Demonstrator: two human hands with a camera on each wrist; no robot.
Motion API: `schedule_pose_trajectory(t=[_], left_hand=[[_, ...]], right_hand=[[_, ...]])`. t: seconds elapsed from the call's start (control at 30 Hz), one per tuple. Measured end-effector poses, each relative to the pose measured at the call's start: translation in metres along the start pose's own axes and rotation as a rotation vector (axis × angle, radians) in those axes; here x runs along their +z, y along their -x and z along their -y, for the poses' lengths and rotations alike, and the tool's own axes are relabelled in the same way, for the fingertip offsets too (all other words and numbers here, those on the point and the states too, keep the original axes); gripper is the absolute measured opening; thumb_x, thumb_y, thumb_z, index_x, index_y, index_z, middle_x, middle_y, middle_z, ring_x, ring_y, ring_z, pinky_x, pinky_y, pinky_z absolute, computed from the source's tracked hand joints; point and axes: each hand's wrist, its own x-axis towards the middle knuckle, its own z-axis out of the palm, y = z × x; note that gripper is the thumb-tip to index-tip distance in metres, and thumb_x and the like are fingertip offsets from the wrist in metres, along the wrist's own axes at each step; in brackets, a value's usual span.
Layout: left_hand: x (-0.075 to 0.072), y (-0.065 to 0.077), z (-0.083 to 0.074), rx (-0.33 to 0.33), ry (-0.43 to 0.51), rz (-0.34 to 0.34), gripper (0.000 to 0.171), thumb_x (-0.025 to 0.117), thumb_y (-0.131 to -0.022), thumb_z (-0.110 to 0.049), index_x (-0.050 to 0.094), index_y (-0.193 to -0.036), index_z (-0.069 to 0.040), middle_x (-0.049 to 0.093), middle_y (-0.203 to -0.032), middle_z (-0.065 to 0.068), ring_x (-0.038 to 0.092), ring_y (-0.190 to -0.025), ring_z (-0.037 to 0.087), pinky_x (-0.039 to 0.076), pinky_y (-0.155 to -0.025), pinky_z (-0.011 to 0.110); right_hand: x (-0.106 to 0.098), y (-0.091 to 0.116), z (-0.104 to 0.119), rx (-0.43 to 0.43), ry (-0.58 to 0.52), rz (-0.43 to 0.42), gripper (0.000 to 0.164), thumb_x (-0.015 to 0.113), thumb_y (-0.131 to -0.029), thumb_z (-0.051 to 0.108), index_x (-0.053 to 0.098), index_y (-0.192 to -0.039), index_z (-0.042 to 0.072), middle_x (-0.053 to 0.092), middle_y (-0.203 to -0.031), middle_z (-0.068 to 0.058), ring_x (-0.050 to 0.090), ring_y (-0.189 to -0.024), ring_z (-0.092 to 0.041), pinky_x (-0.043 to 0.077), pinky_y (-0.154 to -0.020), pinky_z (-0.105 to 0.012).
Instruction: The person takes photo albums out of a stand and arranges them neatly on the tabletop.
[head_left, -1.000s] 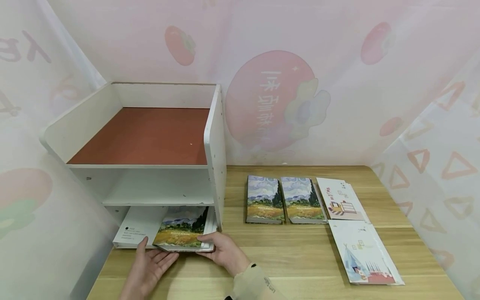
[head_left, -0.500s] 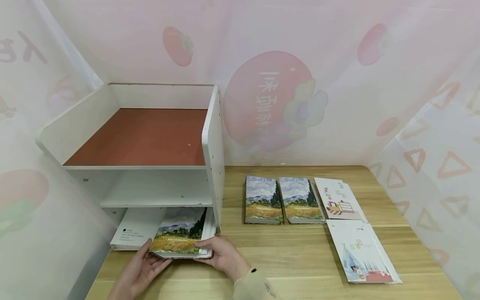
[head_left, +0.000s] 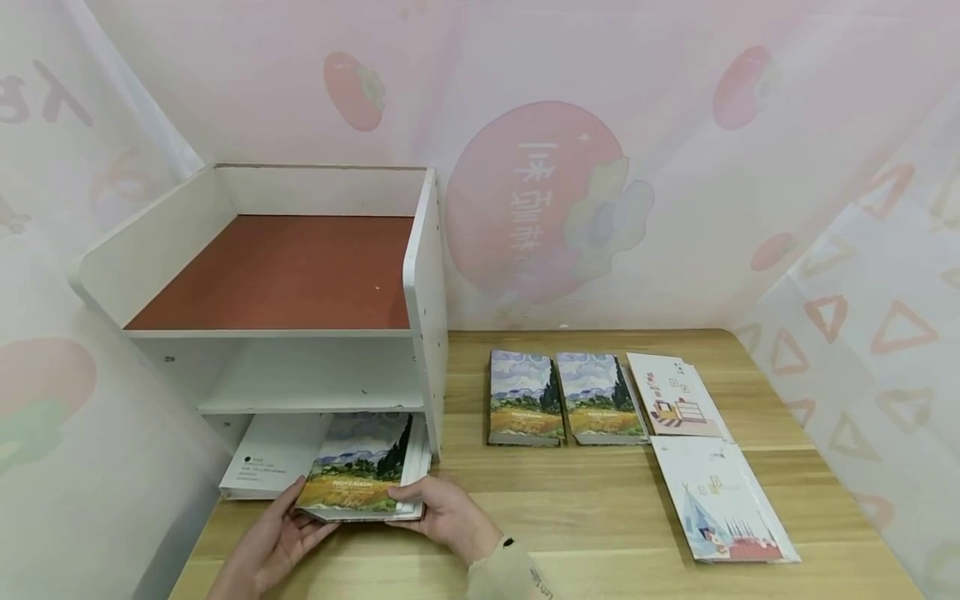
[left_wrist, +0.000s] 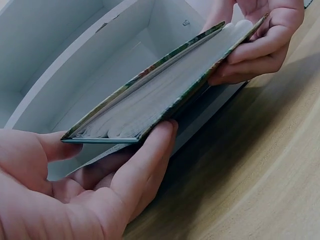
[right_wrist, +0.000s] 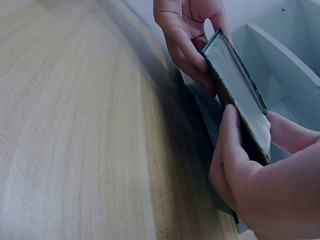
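Both hands hold a photo album (head_left: 358, 467) with a painted landscape cover, at the front of the lowest shelf. My left hand (head_left: 273, 542) has its thumb at the album's left edge and its fingers beneath; the left wrist view shows the spine end between thumb and fingers. My right hand (head_left: 448, 515) pinches the opposite edge, thumb over the pages (right_wrist: 235, 80) and fingers under the lower cover. In the wrist views the album is tilted, its page edges facing out. White books (head_left: 262, 467) lie under and beside it on the shelf, partly hidden.
The white shelf unit (head_left: 425, 292) with a red-brown top board (head_left: 285, 275) stands at the left of the wooden table (head_left: 570, 508). Two matching albums (head_left: 527, 400) lie right of it. Farther right are white illustrated booklets (head_left: 675, 396), with more (head_left: 720, 500) nearer the front.
The album has come slightly forward, toward the person, over the shelf's front. My left hand has moved left and in against its edge; the right hand keeps its grip.
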Motion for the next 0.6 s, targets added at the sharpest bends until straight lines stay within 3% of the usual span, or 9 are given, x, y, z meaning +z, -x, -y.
schedule_pose_trajectory(t=[0.13, 0.6], left_hand=[[-0.0018, -0.0012, -0.0019, -0.011, 0.012, 0.025, 0.07, 0.049, -0.103, -0.044, 0.009, -0.152, -0.013, 0.047, -0.123, 0.021, 0.063, -0.105, 0.032, 0.04, -0.105, 0.049], [-0.0012, -0.003, -0.0011, -0.028, 0.019, -0.007, 0.082, 0.055, -0.1, -0.044, 0.005, -0.156, -0.013, 0.048, -0.123, 0.018, 0.064, -0.104, 0.03, 0.042, -0.103, 0.048]], right_hand=[[0.0028, -0.0007, 0.0012, 0.009, 0.021, -0.019, 0.033, 0.061, -0.088, -0.012, 0.05, -0.119, -0.016, 0.067, -0.104, -0.022, 0.062, -0.107, -0.04, 0.05, -0.093, -0.055], [0.0034, 0.0005, 0.004, 0.036, 0.007, 0.006, 0.031, 0.057, -0.09, -0.013, 0.048, -0.119, -0.018, 0.066, -0.106, -0.024, 0.06, -0.111, -0.042, 0.048, -0.095, -0.054]])
